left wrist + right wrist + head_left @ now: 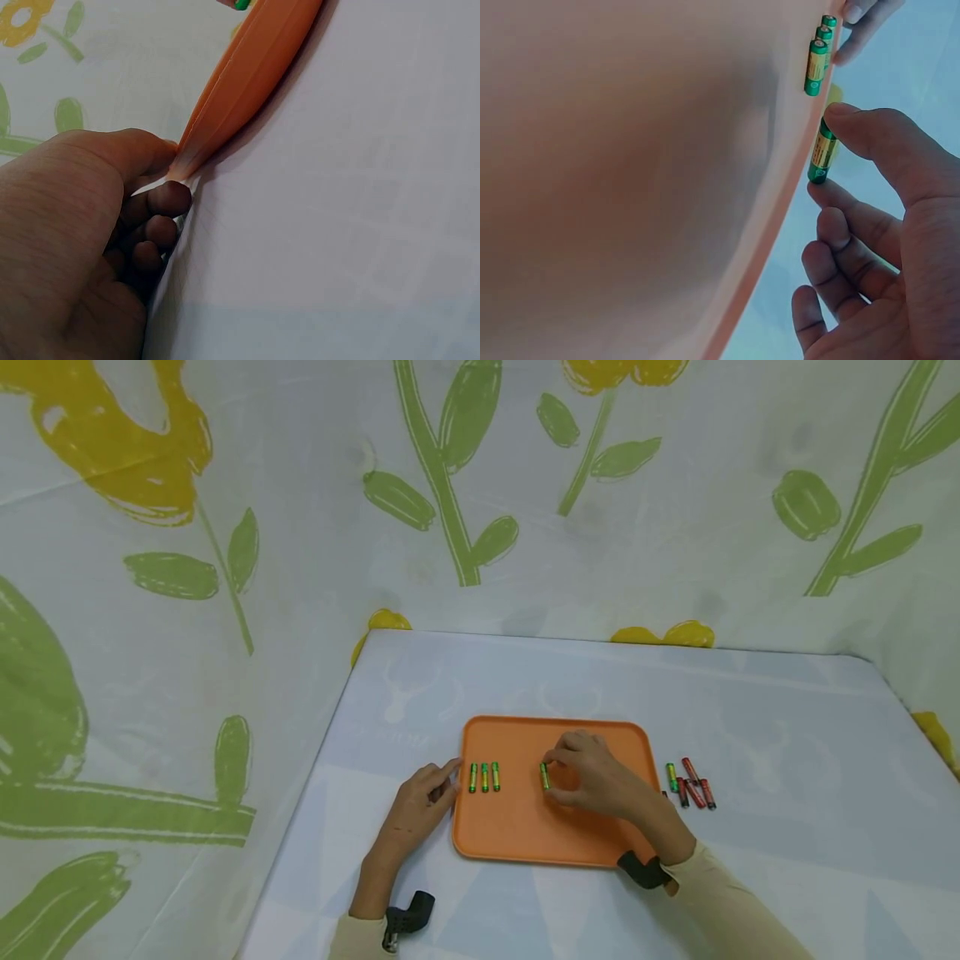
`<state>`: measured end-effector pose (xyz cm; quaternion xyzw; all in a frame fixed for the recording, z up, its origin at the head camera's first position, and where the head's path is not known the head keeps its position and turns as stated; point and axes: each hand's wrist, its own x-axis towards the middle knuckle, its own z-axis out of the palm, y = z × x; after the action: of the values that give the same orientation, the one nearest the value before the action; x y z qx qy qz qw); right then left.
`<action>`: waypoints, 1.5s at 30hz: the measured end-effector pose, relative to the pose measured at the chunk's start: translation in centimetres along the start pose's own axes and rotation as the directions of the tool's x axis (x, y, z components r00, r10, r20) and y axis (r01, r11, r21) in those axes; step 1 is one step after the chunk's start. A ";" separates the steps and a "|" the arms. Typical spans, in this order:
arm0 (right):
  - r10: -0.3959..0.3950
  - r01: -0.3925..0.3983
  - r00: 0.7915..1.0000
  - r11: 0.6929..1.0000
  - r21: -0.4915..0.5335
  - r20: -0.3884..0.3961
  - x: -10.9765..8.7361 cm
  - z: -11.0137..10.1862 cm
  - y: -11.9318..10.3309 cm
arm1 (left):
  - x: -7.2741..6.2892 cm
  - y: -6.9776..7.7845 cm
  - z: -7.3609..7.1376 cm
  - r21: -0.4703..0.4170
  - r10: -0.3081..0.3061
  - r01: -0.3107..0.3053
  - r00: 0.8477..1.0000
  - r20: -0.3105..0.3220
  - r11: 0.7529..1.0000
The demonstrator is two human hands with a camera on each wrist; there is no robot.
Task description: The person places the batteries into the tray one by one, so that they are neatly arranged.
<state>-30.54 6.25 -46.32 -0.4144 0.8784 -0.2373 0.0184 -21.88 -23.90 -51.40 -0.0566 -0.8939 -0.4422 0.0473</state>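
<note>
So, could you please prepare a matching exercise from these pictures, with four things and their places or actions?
1. Left hand
2. Right hand
3. Row of three batteries
4. Red batteries

A. On the table, right of the tray
B. Pinching a green battery
C. On the tray, towards its left side
D. Touching the tray's left edge

Pairs: 1-D, 2-B, 3-C, 4-A

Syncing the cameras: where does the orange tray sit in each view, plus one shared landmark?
Head: orange tray just right of centre, lower half.
Left wrist: only part of it, slanting from the top edge down toward centre-left.
Right wrist: large, blurred and pale, filling most of the left side.
Shared landmark: left hand, beside the tray's edge in all three.
</note>
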 end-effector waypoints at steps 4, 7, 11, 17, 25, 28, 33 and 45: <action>-0.010 0.010 1.000 1.000 0.001 -0.007 0.3 0.4 0.0 | 0.0 0.1 0.0 0.002 0.016 -0.016 1.000 -0.007 1.000; -0.029 0.029 0.999 1.000 0.004 -0.019 0.6 0.6 -0.1 | -0.1 0.2 0.0 0.000 0.018 -0.018 1.000 -0.010 1.000; -0.051 0.051 0.998 0.999 0.015 -0.026 1.0 0.8 -0.4 | -0.1 0.2 0.0 -0.007 0.001 -0.001 1.000 -0.003 1.000; -0.056 0.056 0.998 0.998 -0.001 -0.003 1.6 1.1 -0.6 | 0.0 0.0 0.0 -0.002 0.001 -0.001 1.000 -0.006 1.000; -0.077 0.077 0.997 0.997 -0.011 0.001 2.4 1.4 -1.1 | 0.0 0.0 -0.2 -0.009 -0.008 0.008 1.000 0.000 1.000; -0.090 0.090 0.996 0.996 -0.012 -0.003 2.6 1.6 -1.3 | 0.0 -0.1 -0.1 -0.007 -0.008 0.008 1.000 0.001 1.000; -0.082 0.082 0.996 0.996 -0.017 0.017 2.9 1.9 -1.3 | -0.1 -0.1 0.0 -0.009 -0.002 0.002 1.000 -0.003 1.000; -0.081 0.081 0.996 0.996 -0.032 0.026 3.6 2.5 -1.6 | -0.1 0.2 -0.1 0.000 -0.011 0.011 1.000 0.003 1.000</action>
<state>-31.23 1.72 -47.25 -0.4528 0.8644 -0.2182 0.0125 -21.79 -23.86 -51.25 -0.0524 -0.8943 -0.4422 0.0436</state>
